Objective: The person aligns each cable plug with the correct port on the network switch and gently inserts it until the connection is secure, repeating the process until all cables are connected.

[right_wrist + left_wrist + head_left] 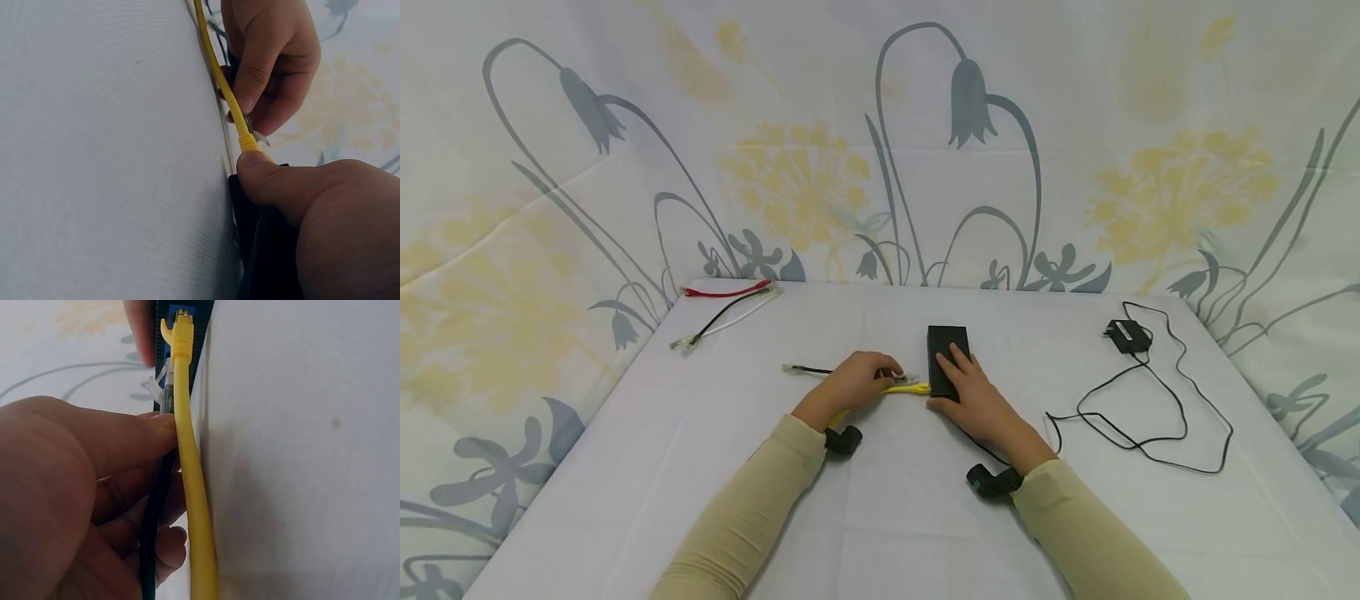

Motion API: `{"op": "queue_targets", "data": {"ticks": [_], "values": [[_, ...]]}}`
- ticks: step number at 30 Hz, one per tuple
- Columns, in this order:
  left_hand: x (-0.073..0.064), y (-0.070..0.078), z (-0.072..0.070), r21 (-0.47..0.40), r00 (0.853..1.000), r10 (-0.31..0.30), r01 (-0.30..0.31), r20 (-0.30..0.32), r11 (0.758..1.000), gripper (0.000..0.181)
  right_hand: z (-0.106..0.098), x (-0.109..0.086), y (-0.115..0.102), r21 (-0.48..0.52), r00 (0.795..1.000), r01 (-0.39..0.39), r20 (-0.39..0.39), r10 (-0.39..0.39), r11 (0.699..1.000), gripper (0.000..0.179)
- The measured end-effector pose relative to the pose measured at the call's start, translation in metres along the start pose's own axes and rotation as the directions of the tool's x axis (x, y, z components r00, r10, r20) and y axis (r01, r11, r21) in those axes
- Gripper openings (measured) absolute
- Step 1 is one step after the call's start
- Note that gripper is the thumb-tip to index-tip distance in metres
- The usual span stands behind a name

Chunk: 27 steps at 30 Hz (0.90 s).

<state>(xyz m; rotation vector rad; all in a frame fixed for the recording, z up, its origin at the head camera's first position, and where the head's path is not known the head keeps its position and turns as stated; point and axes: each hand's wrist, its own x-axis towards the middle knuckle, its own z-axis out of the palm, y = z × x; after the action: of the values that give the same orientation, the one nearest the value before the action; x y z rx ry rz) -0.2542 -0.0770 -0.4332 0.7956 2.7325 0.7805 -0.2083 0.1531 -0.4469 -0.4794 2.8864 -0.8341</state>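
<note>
Near the middle of the table lies a black box [948,333] with ports on its left end. A yellow network cable [895,389] has its plug [182,339] at one of these ports. My left hand [859,379] pinches a black network cable [150,525] just behind its clear plug [167,378]. That plug points at the box beside the yellow one; I cannot tell whether it touches. My right hand [981,400] rests on the box with its fingers spread over the top. Its thumb [269,178] lies by the yellow plug.
At the back left lie a red cable [726,293], another black cable [726,310] and a white cable [741,318]. On the right, a black power adapter [1128,336] lies with its thin cord [1183,425] looped across the table. A patterned cloth [850,167] hangs behind.
</note>
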Motion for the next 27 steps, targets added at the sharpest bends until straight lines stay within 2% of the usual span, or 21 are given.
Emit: {"op": "queue_targets", "data": {"ticks": [19, 27], "values": [[0.0003, 0.0057, 0.0024, 0.027, 1.0, 0.024, -0.024, -0.009, 0.999, 0.023, 0.0047, 0.0009, -0.0031, -0.008, 1.0, 0.018, 0.005, -0.018, 1.0, 0.08], [-0.0005, 0.0078, 0.0025, 0.009, 0.999, 0.038, -0.038, -0.002, 0.999, 0.023, 0.0047, 0.0005, -0.0028, -0.017, 1.0, 0.011, 0.004, -0.011, 1.0, 0.08]]}}
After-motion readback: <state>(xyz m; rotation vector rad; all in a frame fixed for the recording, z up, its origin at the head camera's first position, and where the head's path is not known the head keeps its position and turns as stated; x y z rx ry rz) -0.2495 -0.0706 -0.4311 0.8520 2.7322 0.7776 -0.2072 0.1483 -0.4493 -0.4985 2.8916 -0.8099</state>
